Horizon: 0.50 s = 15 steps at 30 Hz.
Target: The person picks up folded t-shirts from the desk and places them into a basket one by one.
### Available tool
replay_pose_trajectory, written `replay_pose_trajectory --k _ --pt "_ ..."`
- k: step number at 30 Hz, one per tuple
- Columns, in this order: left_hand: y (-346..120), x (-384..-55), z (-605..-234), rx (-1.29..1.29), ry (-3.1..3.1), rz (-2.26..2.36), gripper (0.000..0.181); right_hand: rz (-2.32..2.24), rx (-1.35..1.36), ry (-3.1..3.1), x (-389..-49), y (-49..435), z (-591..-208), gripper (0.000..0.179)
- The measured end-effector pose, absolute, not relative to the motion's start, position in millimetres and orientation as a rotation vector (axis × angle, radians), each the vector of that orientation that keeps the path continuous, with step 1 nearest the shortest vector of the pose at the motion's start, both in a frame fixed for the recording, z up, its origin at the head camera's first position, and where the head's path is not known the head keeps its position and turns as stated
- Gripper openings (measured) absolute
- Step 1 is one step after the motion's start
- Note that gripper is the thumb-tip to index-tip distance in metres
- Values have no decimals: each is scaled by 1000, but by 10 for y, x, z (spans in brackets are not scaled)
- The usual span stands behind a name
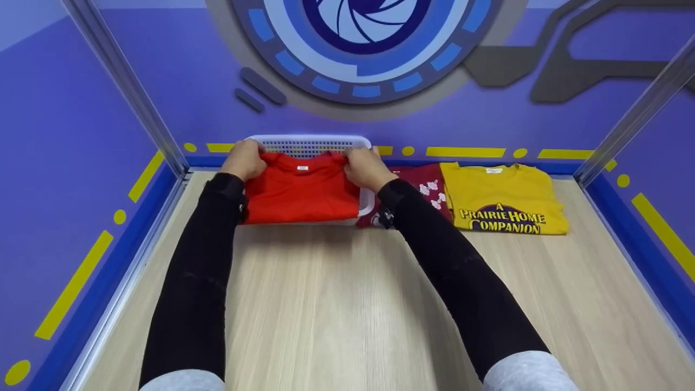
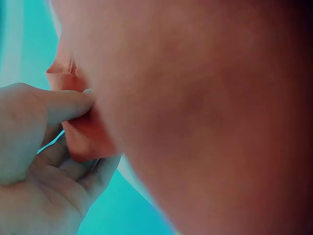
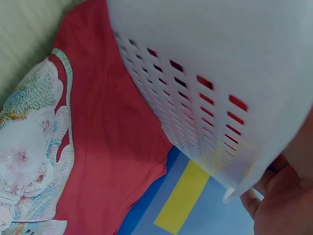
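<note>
Red shirt: the red shirt [image 1: 301,193] is held up by its two top corners at the white basket [image 1: 312,138], covering most of the basket's front; how much of its lower part is inside the basket I cannot tell.
Left fingers: on the left hand [image 1: 244,160], thumb and fingers are closed narrowly on the shirt's left top corner; the left wrist view shows the cloth pinched between them.
Left wrist view: a blurred reddish sheet of cloth fills its right side and hides part of the fingertips.
Right fingers: the right hand [image 1: 369,169] grips the shirt's right top corner beside the basket rim, fingers bent; their tips are hidden in the head view, and in the right wrist view the rim covers much of the hand.
Basket: back rim and part of the right side show; the rest is behind the shirt and hands.
Maroon shirt: the maroon shirt [image 1: 434,190], with white flowers, lies right of the basket, partly hidden by the right forearm; its print is cut off in the right wrist view.
Yellow shirt: the yellow shirt [image 1: 505,190] lies folded just beside it, lettering readable, on the wooden table [image 1: 326,304].
</note>
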<state>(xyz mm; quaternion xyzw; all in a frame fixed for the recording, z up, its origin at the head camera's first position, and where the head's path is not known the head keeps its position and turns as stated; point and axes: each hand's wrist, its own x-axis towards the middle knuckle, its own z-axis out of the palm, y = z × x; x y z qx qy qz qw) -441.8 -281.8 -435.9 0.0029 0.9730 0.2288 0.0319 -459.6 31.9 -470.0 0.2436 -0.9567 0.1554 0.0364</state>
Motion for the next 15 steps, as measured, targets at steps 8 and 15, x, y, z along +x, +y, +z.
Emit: replay_pose_trajectory --k 8,15 --pt "-2815 -4453 -4370 21 3007 688 51 442 755 -2910 -4659 309 -4750 19" --pt "-2833 -4469 -4304 32 2982 698 52 428 731 -2922 -4684 282 -4723 20"
